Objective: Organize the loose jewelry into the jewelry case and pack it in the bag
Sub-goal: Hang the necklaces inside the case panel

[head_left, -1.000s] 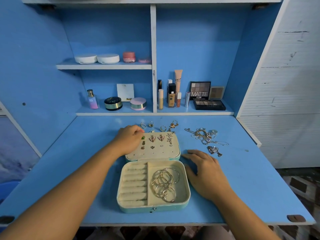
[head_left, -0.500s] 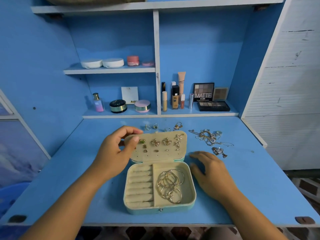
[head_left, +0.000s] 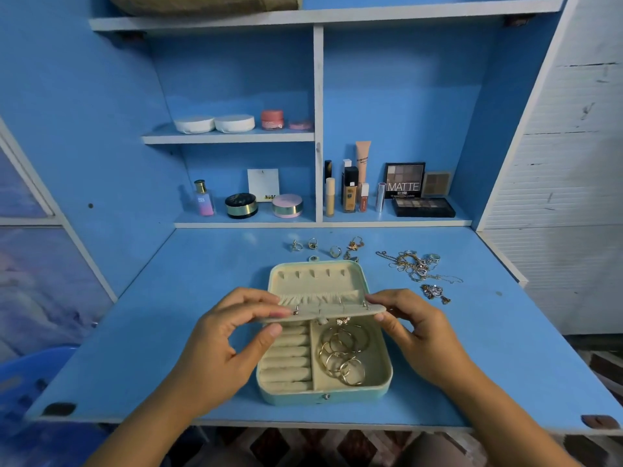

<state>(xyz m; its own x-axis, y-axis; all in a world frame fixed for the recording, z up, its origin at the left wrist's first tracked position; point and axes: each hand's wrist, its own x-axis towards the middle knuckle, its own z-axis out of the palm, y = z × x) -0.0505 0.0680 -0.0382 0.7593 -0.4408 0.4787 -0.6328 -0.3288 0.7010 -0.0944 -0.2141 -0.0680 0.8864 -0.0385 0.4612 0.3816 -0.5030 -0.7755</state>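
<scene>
The fingers (head_left: 269, 312) of the left hand (head_left: 222, 335) are pinching the left end of the earring panel (head_left: 323, 311), thumb underneath and fingertips on top. The fingers (head_left: 379, 299) of the right hand (head_left: 414, 332) are pinching the panel's right end in the same way. Between them, the panel is hanging roughly level above the far half of the jewelry case (head_left: 323, 397). Small earrings (head_left: 342, 321) are dangling from its underside, and their posts are poking up through its top face.

The case is sitting open on the blue surface (head_left: 168, 315), in the middle and close to the near edge. In its base, ring rolls (head_left: 286, 358) are filling the left compartment and a pile of gold hoops (head_left: 344, 355) is lying in the right one. Its lid (head_left: 317, 274) is lying flat on the far side, showing a row of hooks and a gathered pocket.

Just beyond the lid, a few loose rings (head_left: 313, 244) are lying in a row. To the far right of the case a tangle of chains (head_left: 411, 264) is resting on the surface, with a small pendant cluster (head_left: 433, 291) just nearer.

Cosmetics are standing on the lower shelf (head_left: 320, 224) at the back, among them a palette marked MATTE (head_left: 404, 180).
</scene>
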